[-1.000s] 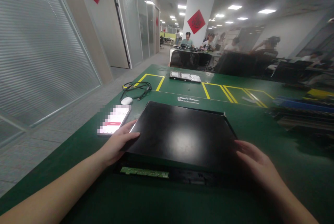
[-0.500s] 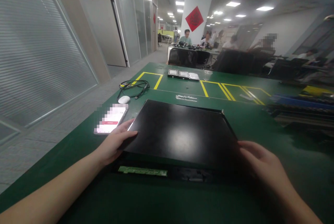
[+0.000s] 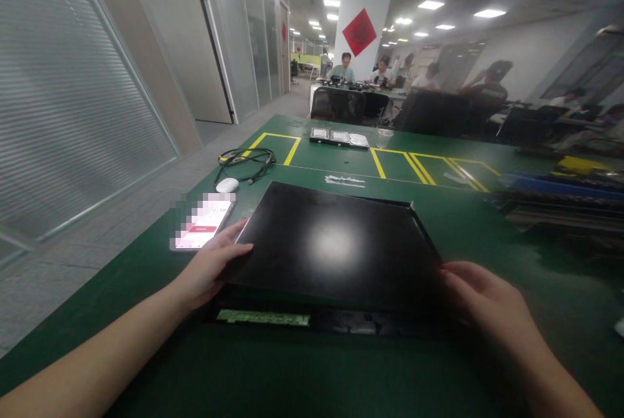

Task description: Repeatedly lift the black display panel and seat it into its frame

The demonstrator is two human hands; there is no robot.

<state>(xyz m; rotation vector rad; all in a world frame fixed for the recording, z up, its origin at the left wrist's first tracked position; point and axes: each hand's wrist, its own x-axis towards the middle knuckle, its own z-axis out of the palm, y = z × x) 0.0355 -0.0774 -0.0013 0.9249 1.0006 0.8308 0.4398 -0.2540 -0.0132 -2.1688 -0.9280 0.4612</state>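
On the green counter (image 3: 146, 314), directly before the person, a flat black cover panel (image 3: 331, 246) is held over a dark chassis whose near edge, with a strip of green circuit board (image 3: 263, 317), shows just below it. The left hand (image 3: 212, 265) is placed on the panel's near left corner, thumb on top and fingers curled under the edge, so a light grip on the panel is read. The right hand (image 3: 487, 307) is set against the near right corner with fingers bent around the edge; how firmly it is closed cannot be told, since the corner is dark.

Compared with the picture one second ago, little has been altered: both hands have been kept on the same corners, and the panel has been kept over the chassis at much the same tilt, its near edge slightly raised. Only the view has been shifted a little, so that the far things sit lower and more to the left. The work is therefore judged to be paused in the same hold, the panel neither seated flat nor lifted clear.

Just beside the left hand a phone (image 3: 202, 229) is lying on the counter, with a white mouse (image 3: 227, 184) and a coiled black cable (image 3: 248, 159) beyond it. Farther off, three drives (image 3: 338, 138) are laid in a row near yellow floor-style markings (image 3: 390, 164). Other people are seated at a distant table.
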